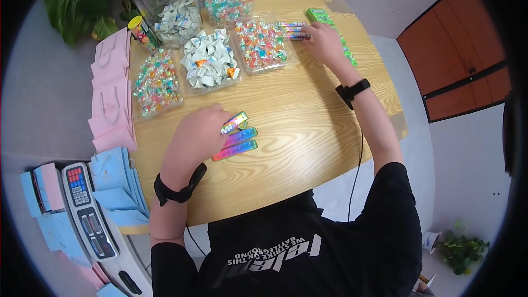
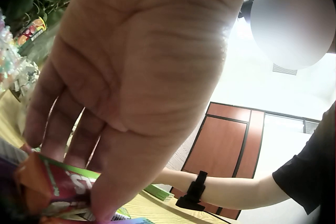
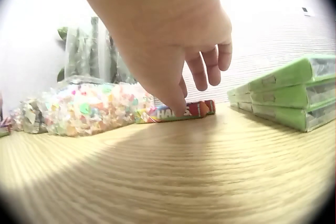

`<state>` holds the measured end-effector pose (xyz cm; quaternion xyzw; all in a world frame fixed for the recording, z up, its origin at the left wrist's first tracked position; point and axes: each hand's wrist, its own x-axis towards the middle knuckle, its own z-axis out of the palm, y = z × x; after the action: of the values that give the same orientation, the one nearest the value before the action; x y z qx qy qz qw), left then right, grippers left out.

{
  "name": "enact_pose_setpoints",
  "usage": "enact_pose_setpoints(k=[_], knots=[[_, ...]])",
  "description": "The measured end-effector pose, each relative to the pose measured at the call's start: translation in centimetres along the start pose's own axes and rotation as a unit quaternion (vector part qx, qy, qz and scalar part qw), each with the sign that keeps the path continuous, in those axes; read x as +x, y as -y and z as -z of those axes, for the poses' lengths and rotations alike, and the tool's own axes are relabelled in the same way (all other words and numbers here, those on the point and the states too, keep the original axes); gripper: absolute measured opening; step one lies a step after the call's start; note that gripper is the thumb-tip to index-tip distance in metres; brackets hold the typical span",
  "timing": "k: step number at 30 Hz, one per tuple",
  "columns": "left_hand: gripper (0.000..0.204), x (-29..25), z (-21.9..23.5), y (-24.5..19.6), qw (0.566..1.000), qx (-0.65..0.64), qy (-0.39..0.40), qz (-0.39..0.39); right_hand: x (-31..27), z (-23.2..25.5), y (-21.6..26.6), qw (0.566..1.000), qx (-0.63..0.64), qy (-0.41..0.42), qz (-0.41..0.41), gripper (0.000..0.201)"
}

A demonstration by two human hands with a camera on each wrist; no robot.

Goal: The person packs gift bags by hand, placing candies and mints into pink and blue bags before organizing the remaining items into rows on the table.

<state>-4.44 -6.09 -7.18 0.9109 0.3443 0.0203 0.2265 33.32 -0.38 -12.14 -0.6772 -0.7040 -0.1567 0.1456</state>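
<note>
My left hand (image 1: 201,135) is over the near left part of the table. Its thumb and fingers pinch a wrapped candy roll (image 2: 63,184), its wrapper red, orange and green in the left wrist view. Beside it lie two shiny rainbow-coloured sticks (image 1: 239,143), side by side, their left ends hidden under the hand. At the far right, my right hand (image 1: 325,44) reaches down to several candy rolls (image 1: 291,30). The thumb and index finger pinch a red and green roll (image 3: 170,112) low on the tabletop, while the other fingers hang loosely above.
Clear tubs of wrapped candies (image 1: 264,44) and white packets (image 1: 209,60) line the far left. Green boxes (image 3: 289,90) stand stacked right of my right hand. Pink bags (image 1: 110,99), blue bags (image 1: 115,181) and a scale (image 1: 91,209) stand left; a yellow-lidded can (image 1: 143,33) sits behind.
</note>
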Motion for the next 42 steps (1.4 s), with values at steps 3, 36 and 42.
enact_pose_setpoints(k=[3,36,42], knots=[[0.031,0.0,0.0,-0.1,1.0,0.003,0.013,0.019,-1.6,2.4,1.4,0.996,0.063,-0.066,0.02,0.025],[0.029,0.9,-1.3,0.8,0.998,-0.001,-0.03,-0.048,-11.9,9.0,3.1,0.93,0.092,0.331,-0.132,0.043],[0.032,0.7,-1.3,0.9,0.998,0.006,-0.035,-0.047,-11.2,9.6,2.8,0.938,0.15,0.298,-0.096,0.052]])
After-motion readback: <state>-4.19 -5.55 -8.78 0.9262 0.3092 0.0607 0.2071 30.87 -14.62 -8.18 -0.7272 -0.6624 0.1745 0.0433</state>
